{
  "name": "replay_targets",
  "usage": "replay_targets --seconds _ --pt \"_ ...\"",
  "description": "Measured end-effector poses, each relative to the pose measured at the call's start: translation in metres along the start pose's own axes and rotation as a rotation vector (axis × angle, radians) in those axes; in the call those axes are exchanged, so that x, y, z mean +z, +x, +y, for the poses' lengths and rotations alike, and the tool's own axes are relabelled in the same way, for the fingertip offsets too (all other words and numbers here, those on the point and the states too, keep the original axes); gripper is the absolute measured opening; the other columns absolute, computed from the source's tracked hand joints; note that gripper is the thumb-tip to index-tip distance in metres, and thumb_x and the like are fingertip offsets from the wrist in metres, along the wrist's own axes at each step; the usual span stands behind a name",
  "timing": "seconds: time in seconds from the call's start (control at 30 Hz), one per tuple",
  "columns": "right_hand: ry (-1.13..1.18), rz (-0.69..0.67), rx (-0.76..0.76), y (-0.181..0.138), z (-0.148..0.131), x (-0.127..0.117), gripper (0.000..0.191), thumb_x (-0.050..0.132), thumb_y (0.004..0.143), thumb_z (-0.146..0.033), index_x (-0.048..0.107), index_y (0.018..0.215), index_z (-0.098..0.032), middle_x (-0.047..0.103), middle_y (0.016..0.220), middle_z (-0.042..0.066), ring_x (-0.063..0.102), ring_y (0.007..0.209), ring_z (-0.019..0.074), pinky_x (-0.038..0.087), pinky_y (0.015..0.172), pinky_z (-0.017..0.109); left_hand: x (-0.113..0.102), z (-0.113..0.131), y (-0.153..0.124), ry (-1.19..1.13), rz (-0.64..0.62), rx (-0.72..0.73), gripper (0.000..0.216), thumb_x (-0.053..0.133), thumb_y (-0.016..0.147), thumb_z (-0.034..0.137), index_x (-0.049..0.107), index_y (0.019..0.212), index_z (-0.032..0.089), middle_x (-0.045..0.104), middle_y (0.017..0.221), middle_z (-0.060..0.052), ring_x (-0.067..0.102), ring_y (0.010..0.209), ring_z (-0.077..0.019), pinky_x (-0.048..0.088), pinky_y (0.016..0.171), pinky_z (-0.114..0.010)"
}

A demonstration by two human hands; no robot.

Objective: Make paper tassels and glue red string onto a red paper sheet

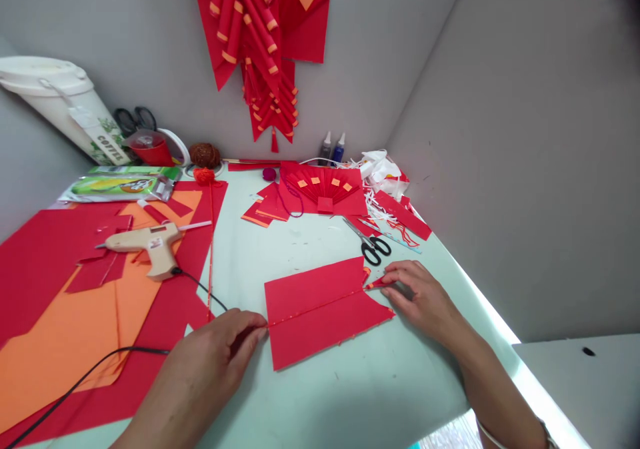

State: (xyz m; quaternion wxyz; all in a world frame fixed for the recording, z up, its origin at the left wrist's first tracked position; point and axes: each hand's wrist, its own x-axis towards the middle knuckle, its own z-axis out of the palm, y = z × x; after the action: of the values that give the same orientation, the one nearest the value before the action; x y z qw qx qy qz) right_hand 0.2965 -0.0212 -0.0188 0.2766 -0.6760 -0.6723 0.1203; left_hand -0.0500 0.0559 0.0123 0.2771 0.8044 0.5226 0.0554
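Note:
A red swallow-tailed paper banner lies on the pale green table in front of me. Along its middle runs a thin red string. At the banner's left edge, my left hand pinches the string's end between thumb and fingertips. My right hand is closed on a small red tassel with an orange band, at the notch on the right end. Part of an orange-tipped red paper roll shows by that notch. Black-handled scissors lie just beyond my right hand.
A hot glue gun rests on red and orange paper sheets at the left; its black cord runs near my left arm. A red paper fan piece, paper scraps and two small bottles are at the back. Firecracker decorations hang on the wall.

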Motion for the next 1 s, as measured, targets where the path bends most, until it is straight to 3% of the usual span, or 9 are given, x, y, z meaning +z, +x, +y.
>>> replay_targets --seconds 0.7,1.0 --pt "-0.107 0.041 -0.072 -0.008 0.004 -0.010 0.016 0.054 0.092 -0.033 0.067 0.101 -0.028 0.064 0.110 0.008 0.057 0.106 0.0284 0.049 0.089 0.046 -0.006 0.012 -0.003 -0.052 -0.020 -0.032 0.027 0.043 0.091 0.035 0.068 0.093 0.024 0.073 0.087 -0.001 0.066 0.074 -0.0195 0.045 0.067 -0.029" --pt "-0.102 0.002 -0.130 0.000 -0.007 -0.004 0.020 0.054 0.093 -0.022 0.069 0.105 -0.027 0.063 0.109 0.008 0.056 0.106 0.0256 0.051 0.087 0.041 -0.001 0.006 0.002 -0.053 -0.018 -0.026 0.028 0.043 0.091 0.037 0.067 0.093 0.024 0.073 0.085 -0.001 0.064 0.074 -0.0203 0.043 0.065 -0.030"
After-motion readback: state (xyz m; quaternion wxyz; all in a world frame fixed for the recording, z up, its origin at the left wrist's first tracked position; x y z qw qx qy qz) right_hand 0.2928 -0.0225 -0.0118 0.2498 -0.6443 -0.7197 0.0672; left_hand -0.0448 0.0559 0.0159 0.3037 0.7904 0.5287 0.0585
